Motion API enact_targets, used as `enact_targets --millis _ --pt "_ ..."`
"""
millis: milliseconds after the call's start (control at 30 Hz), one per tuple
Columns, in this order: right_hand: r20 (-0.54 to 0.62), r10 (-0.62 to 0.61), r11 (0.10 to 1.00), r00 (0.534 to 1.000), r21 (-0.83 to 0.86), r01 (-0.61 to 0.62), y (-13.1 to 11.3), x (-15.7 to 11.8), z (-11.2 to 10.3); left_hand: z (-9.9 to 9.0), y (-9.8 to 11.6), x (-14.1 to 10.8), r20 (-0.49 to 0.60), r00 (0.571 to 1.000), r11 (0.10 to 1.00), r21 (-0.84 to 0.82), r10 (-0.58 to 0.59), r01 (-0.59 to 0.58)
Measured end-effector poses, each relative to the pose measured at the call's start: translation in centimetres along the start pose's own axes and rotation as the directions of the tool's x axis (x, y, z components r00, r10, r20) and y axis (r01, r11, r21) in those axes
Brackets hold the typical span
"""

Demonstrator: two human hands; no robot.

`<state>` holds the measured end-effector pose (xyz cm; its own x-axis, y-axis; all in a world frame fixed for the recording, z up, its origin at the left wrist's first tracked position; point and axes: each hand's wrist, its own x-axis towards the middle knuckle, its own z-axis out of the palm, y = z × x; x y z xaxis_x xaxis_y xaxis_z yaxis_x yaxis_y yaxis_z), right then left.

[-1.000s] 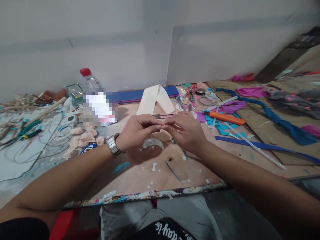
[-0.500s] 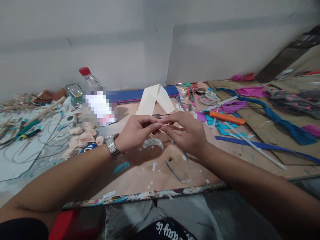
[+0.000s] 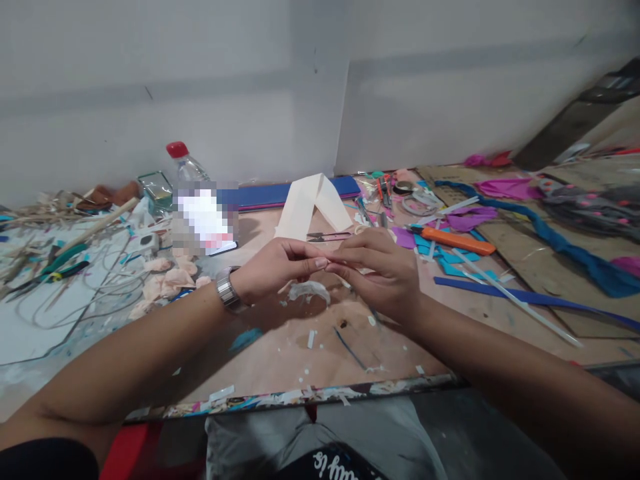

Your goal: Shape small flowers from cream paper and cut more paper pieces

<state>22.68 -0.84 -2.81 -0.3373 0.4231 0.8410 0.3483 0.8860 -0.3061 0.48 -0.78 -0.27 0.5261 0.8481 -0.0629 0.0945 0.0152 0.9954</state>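
Two hands (image 3: 323, 265) meeting fingertip to fingertip, perhaps pinching something small, cluttered table (image 3: 295, 347)

Glossy clear plastic bottle (image 3: 191, 168); matt cream paper strip (image 3: 299, 203).

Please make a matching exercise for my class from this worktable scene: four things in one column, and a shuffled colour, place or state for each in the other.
Column 1
1. Watch band
2. Paper strip
3. Bottle cap
4. Box cutter

Column 2
A. Red
B. Orange, to the right of the right hand
C. Around the left wrist
D. Cream, folded into a peak

Pairs: 1-C, 2-D, 3-A, 4-B
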Motion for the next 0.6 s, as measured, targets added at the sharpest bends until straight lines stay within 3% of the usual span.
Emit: enact_targets --millis 300,467,600 --pt "0.034 -0.055 0.998 0.998 -0.020 0.056 0.05 0.14 -0.30 -0.24 -0.68 0.34 -0.004 1.000 1.000 -0.015 -0.019 0.019" --pt "0.004 -0.021 0.998 1.000 -0.064 0.021 0.13 0.12 0.02 -0.11 -0.45 0.35 -0.105 0.984 0.987 0.088 0.143 -0.134" --pt "0.016 -0.020 0.999 1.000 -0.048 0.021 0.16 0.24 0.01 0.03 -0.41 0.32 -0.099 0.968 0.962 0.170 0.232 -0.213"
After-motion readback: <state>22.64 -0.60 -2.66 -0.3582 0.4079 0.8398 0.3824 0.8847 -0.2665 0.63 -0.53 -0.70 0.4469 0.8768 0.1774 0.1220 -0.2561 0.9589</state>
